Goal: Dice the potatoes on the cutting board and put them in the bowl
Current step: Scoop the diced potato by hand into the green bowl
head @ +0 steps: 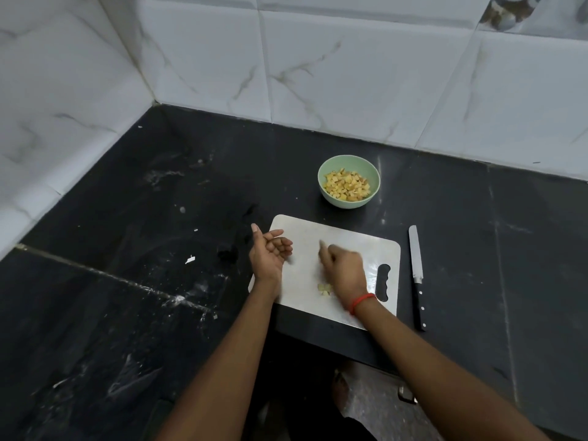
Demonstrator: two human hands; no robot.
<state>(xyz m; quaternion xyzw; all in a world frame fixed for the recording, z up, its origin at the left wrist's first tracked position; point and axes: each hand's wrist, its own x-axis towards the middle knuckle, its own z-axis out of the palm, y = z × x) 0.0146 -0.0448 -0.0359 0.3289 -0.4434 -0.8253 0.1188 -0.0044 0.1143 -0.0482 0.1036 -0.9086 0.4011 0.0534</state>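
Knife lies on the counter just right of the cutting board, out of both hands. Judged: cutting is done and you are gathering.

Your left hand sits at the board's left edge, palm up, fingers loosely cupped, nothing seen in it. It is likely placed as a catcher.

Your right hand is over the board's middle and motion-blurred. I cannot tell if it grips anything.

Potatoes: most dice are in the green bowl, just beyond the board's far edge. A small cluster remains on the board beside your right wrist.

Axes: the dice are cubes with no long axis. The knife runs near-to-far, tip away from you. The board's long axis runs left to right, handle slot at its right end.
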